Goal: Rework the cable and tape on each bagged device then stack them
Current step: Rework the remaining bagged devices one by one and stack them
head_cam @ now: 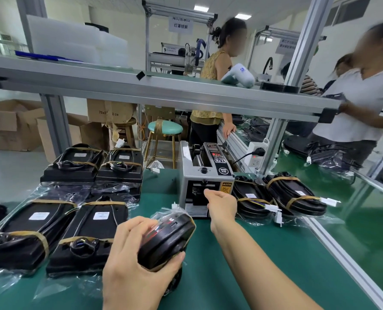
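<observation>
My left hand (136, 260) grips a black bagged device (168, 236) held on edge above the green bench, thumb on its lower rim. My right hand (221, 204) reaches to the outlet of the grey tape dispenser (205, 175), fingers curled at the slot; whether it holds tape is hidden. Taped bagged devices lie in stacks at the left (92, 231) and far left (22, 231), with two more stacks behind (92, 166). Two other bagged devices (275, 195) with white connectors lie right of the dispenser.
The green bench mat (230, 265) runs to an aluminium rail (342, 253) on the right. An overhead frame beam (163, 95) crosses the view. Two people stand behind the bench at the right. A stool (164, 130) and cardboard boxes (11, 124) sit beyond.
</observation>
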Available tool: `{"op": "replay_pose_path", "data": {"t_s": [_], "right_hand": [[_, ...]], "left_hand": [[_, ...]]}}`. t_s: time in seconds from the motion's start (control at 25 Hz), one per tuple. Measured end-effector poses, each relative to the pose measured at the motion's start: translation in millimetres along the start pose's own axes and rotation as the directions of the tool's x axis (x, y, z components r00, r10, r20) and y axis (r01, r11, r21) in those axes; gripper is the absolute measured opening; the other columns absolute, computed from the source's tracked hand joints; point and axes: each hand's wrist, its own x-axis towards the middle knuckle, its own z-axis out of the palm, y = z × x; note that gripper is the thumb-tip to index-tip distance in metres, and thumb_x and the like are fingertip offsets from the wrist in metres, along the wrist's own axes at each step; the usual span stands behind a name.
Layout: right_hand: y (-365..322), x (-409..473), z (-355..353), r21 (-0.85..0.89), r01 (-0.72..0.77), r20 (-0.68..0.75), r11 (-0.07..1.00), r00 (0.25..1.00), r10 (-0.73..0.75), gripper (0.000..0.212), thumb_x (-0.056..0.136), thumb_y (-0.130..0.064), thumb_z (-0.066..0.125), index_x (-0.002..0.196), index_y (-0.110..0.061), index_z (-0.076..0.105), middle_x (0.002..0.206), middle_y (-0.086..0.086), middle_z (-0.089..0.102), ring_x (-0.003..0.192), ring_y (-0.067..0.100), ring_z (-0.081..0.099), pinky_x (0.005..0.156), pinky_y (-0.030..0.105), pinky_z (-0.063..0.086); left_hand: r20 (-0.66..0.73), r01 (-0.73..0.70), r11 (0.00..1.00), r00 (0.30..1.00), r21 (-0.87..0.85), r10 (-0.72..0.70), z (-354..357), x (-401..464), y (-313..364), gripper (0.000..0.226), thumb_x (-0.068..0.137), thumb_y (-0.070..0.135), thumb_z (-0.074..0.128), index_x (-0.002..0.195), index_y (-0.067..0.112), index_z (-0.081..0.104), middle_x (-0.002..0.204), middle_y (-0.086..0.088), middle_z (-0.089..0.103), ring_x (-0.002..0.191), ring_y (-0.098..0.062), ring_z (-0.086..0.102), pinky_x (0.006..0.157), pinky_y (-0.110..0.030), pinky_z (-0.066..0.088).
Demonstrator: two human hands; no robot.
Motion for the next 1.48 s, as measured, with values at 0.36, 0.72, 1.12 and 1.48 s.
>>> {"op": "replay_pose_path", "data": {"t_s": [0.36,0.72,1.12,1.48], "right_hand": [[-9,4,18,0.104,-0.089,-0.129,0.991,0.986,0.102,0.026,0.082,-0.009,0.069,0.062,-0.014,0.054,0.063,0.002,0.052,0.06,0.021,0.047,0.058,0.029,0.039],[-31,-112,-59,0.162,0.151,0.714,0.975,0.664,-0.221,0.007,0.074,-0.028,0.071,0.071,-0.023,0.074,0.106,-0.013,0.067,0.098,-0.005,0.06,0.082,0.013,0.042],[-36,-119,-72,0.107,0.194,0.681,0.975,0.701,-0.214,0.023,0.083,-0.001,0.063,0.064,-0.012,0.071,0.117,0.0,0.06,0.11,0.004,0.058,0.095,0.021,0.043],[-33,-123,-73,0.077,0.253,0.646,0.964,0.724,-0.241,0.018,0.079,0.003,0.064,0.064,-0.007,0.067,0.116,0.003,0.059,0.09,-0.006,0.06,0.075,0.006,0.045]], "left_hand": [[-0.042,0.022,0.999,0.999,0.023,-0.021,2,-1,2,0.055,0.045,0.026,0.081,0.095,0.005,0.07,0.103,-0.006,0.061,0.089,-0.025,0.063,0.084,-0.034,0.049],[-0.057,0.029,0.999,0.998,0.018,-0.028,14,0,1,0.06,0.045,0.004,0.093,0.099,0.0,0.068,0.103,-0.007,0.059,0.094,-0.022,0.061,0.086,-0.033,0.048],[-0.143,-0.085,0.989,0.984,0.123,0.102,21,-12,11,0.051,0.055,0.021,0.082,0.098,-0.002,0.068,0.103,-0.012,0.062,0.091,-0.033,0.064,0.075,-0.051,0.053],[-0.18,-0.111,0.985,0.975,0.129,0.133,25,-14,11,0.047,0.067,0.035,0.071,0.099,0.0,0.068,0.104,-0.01,0.061,0.09,-0.031,0.063,0.073,-0.048,0.053]]}}
